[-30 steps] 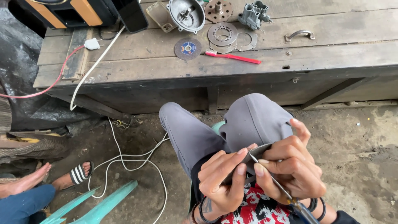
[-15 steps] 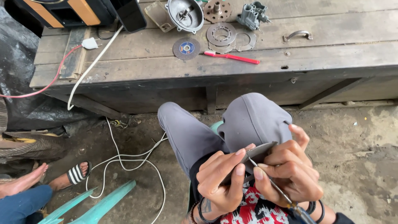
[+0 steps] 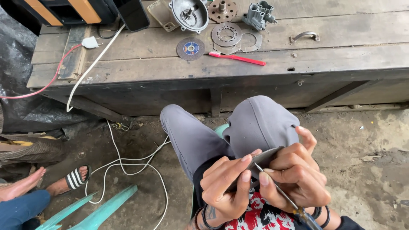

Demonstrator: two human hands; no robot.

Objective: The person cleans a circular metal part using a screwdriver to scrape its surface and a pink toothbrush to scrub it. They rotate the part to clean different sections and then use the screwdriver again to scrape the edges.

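I sit with my knees in grey trousers in front of a low wooden bench point(image 3: 341, 51). My left hand point(image 3: 223, 187) and my right hand point(image 3: 296, 176) meet over my lap around a small flat grey metal part point(image 3: 266, 156). The left hand's fingers pinch its near edge. My right hand also grips a thin metal tool point(image 3: 277, 191) with its tip against the part. On the bench lie a round metal housing point(image 3: 188, 14), flat metal discs point(image 3: 228, 35), a dark cutting disc point(image 3: 190, 48) and a red toothbrush point(image 3: 237, 58).
White cables point(image 3: 123, 164) trail over the dirt floor at left. Another person's sandalled foot point(image 3: 68, 181) and bare foot point(image 3: 21, 187) are at lower left, beside green plastic chair legs point(image 3: 102, 211). A black and orange machine point(image 3: 64, 10) stands on the bench's left end.
My hands stay closed around the metal part with only slight finger shifts. The view has drifted a little.
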